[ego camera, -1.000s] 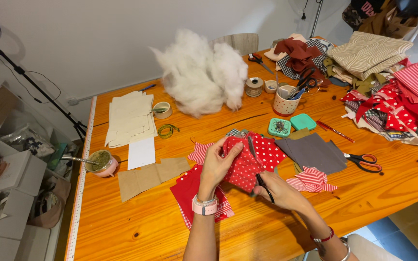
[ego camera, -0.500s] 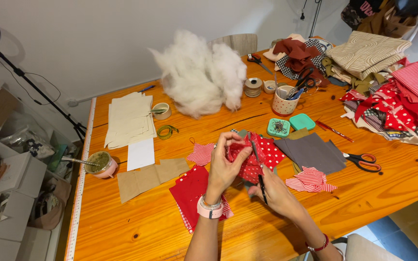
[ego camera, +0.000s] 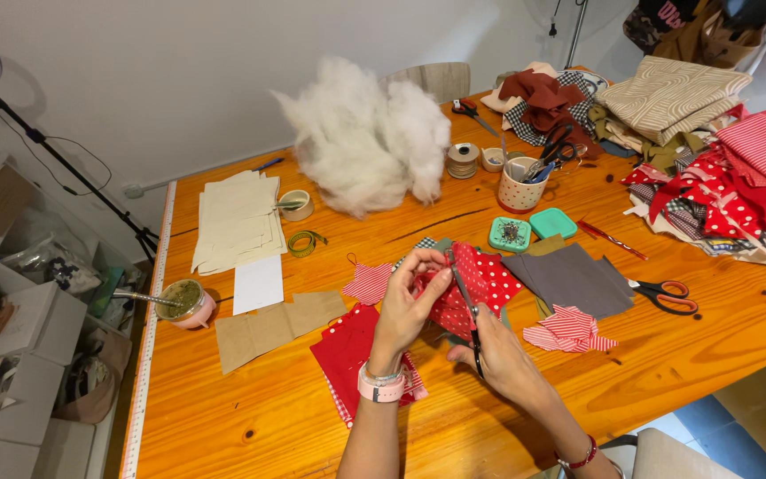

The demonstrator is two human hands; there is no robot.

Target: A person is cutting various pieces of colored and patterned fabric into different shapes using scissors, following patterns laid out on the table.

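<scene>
My left hand [ego camera: 407,306] pinches a piece of red fabric with white dots [ego camera: 480,282], lifted just above the wooden table [ego camera: 250,417]. My right hand [ego camera: 503,359] grips a pair of dark scissors [ego camera: 469,310] whose blades point up into the fabric's edge. Under my hands lie more red cloth pieces [ego camera: 347,350] and a small striped piece [ego camera: 370,282].
A grey fabric piece [ego camera: 571,279], a red-striped scrap [ego camera: 567,328] and orange-handled scissors [ego camera: 664,295] lie to the right. A white stuffing heap [ego camera: 361,142], paper patterns [ego camera: 237,222], a pin box [ego camera: 510,234], a cup of tools [ego camera: 522,186] and fabric stacks [ego camera: 720,168] sit farther back.
Both hands have drawn closer together and lifted the dotted fabric. The scissors have swung upright into the fabric's edge.
</scene>
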